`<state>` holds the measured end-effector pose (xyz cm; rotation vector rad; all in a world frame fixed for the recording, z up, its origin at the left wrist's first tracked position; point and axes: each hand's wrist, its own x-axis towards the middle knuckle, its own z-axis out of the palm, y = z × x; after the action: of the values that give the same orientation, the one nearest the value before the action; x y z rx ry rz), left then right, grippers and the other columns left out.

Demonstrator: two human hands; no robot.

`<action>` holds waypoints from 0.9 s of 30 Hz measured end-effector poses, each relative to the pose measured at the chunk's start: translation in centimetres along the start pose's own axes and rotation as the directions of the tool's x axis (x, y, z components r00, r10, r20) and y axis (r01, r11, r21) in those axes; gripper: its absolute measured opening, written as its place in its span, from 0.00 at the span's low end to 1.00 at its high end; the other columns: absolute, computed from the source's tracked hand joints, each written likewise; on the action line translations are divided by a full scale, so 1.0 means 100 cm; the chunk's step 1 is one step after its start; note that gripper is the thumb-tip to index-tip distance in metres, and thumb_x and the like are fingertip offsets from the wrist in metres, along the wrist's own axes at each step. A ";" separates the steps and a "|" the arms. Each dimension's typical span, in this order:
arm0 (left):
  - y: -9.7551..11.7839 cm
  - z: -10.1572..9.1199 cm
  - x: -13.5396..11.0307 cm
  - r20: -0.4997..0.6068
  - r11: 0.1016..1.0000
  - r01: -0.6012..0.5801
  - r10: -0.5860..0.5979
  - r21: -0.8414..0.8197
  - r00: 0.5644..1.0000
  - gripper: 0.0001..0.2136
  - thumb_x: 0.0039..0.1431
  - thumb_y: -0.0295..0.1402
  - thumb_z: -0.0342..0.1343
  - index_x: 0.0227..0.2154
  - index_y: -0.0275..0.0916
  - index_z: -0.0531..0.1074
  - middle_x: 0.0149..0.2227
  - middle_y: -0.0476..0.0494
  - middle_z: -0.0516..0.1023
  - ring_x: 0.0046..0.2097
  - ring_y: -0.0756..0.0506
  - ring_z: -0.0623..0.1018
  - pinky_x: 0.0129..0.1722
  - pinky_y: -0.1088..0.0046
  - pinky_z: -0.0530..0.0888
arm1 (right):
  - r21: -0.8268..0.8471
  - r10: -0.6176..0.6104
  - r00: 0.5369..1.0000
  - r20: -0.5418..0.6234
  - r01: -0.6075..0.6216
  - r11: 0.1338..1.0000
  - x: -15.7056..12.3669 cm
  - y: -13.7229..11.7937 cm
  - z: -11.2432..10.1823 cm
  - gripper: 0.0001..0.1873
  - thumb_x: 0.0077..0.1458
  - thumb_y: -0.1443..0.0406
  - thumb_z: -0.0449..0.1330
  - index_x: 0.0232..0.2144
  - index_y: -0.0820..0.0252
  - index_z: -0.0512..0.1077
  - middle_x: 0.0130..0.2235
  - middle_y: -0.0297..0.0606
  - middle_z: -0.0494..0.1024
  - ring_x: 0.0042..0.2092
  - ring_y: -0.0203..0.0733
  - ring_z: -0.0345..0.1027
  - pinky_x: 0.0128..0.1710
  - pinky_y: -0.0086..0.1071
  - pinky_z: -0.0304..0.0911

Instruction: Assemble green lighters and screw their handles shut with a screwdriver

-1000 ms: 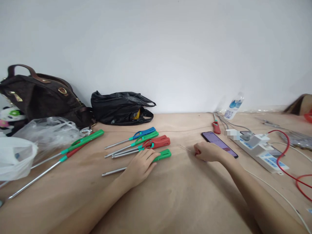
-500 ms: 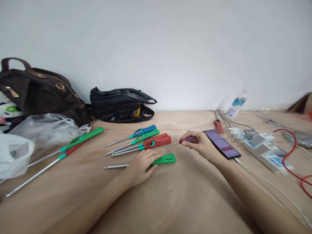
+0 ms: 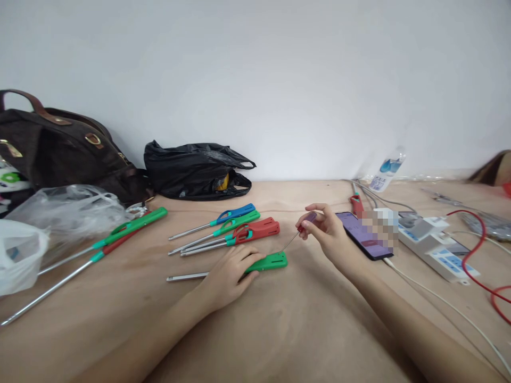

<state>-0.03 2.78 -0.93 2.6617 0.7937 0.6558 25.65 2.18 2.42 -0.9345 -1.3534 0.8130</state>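
My left hand [image 3: 235, 268] is closed over a green long-necked gas lighter [image 3: 273, 261] that lies flat on the table, its metal tube pointing left. In my right hand [image 3: 324, 226] is a small screwdriver [image 3: 308, 218] with a purple and red handle, pinched in the fingers. Its thin shaft slants down left, and the tip meets or hovers just over the green handle near its right end; contact is hard to tell. Just behind lie a red lighter [image 3: 265, 228] overlapping another, a second green lighter [image 3: 243, 219] and a blue lighter [image 3: 239, 211].
At left lie green [image 3: 138, 222] and red long lighters beside white plastic bags [image 3: 19, 260]. A brown backpack [image 3: 67, 154] and black bag [image 3: 191, 173] stand by the wall. On the right are a phone [image 3: 359, 234], a power strip [image 3: 447, 260], cables and a bottle [image 3: 387, 169].
The screwdriver has tilted more steeply, and its tip has moved down onto or close to the green lighter's handle. My left hand stays on that lighter. The camera view has shifted slightly.
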 end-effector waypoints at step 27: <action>0.002 -0.001 0.001 0.022 1.000 -0.018 0.017 0.024 1.000 0.15 0.64 0.27 0.47 0.52 0.41 0.68 0.51 0.39 0.72 0.53 0.40 0.71 0.52 0.59 0.69 | -0.327 -0.311 0.945 0.105 0.328 0.886 -0.014 -0.008 0.011 0.06 0.57 0.62 0.61 0.36 0.54 0.67 0.35 0.36 0.73 0.35 0.40 0.69 0.33 0.35 0.65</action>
<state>0.03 2.68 -0.73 2.6955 0.7777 0.6239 24.40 0.64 2.47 -0.9230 -1.6728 0.3540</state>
